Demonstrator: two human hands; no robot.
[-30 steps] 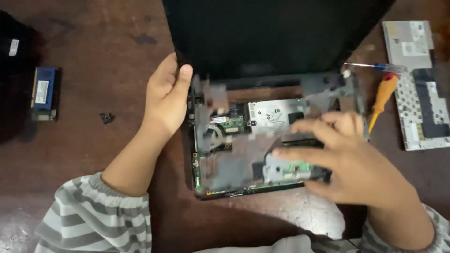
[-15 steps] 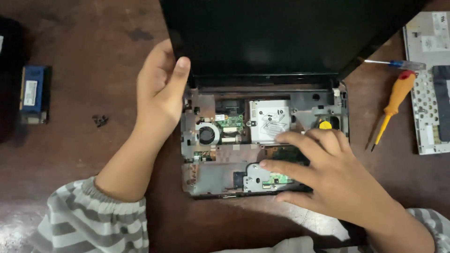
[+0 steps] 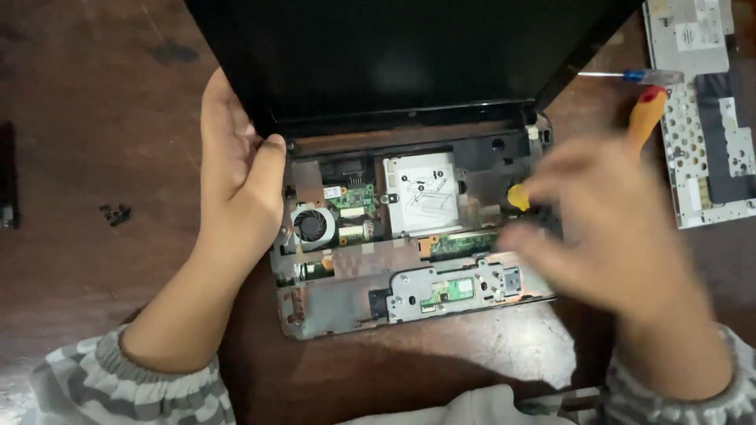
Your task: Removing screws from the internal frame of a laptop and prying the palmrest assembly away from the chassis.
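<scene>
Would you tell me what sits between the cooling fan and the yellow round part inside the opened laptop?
In the head view, a silver metal plate lies between the cooling fan and the yellow round part.

Single head-worn view, steeply downward and close over the opened laptop (image 3: 409,236) on the table (image 3: 102,118).
</scene>
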